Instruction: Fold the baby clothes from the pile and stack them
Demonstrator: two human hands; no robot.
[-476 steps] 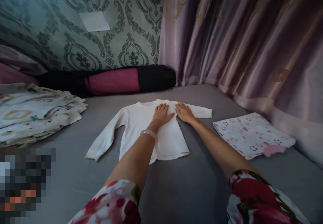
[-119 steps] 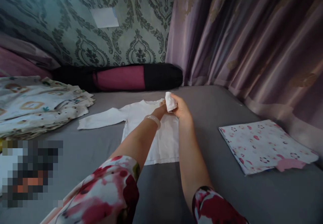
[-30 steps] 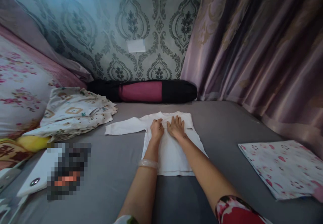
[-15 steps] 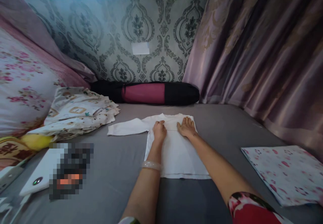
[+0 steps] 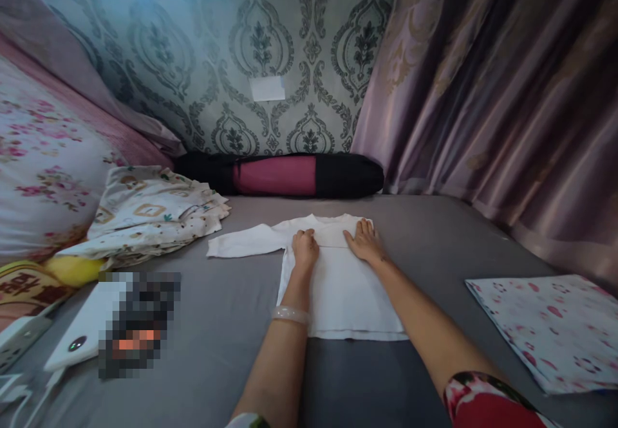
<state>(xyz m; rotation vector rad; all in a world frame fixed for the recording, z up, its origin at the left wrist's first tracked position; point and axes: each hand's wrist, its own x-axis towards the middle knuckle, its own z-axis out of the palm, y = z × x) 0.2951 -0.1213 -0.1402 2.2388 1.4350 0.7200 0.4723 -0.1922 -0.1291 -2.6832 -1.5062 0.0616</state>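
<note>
A white long-sleeved shirt (image 5: 347, 299) lies on the grey bed sheet, collar toward the wall. Its left-side sleeve (image 5: 246, 241) stretches out to the left, while the other sleeve appears folded across the chest. My left hand (image 5: 305, 248), below a pale bracelet, has its fingers curled closed on the shirt's upper left part; the fingertips are partly hidden. Flat on the upper right of the shirt rests my right hand (image 5: 365, 241), open with fingers extended near the shoulder edge.
A black and pink bolster-like roll (image 5: 275, 176) lies along the wall. Patterned cloth (image 5: 154, 212) is heaped at left, near a white power bank (image 5: 87, 331) and a power strip (image 5: 24, 338). Folded pink-patterned fabric (image 5: 550, 325) lies at right, below the curtain (image 5: 449, 80).
My right hand has slid slightly to the right over the shirt, toward its shoulder edge. My left hand stays in place with curled fingers.
</note>
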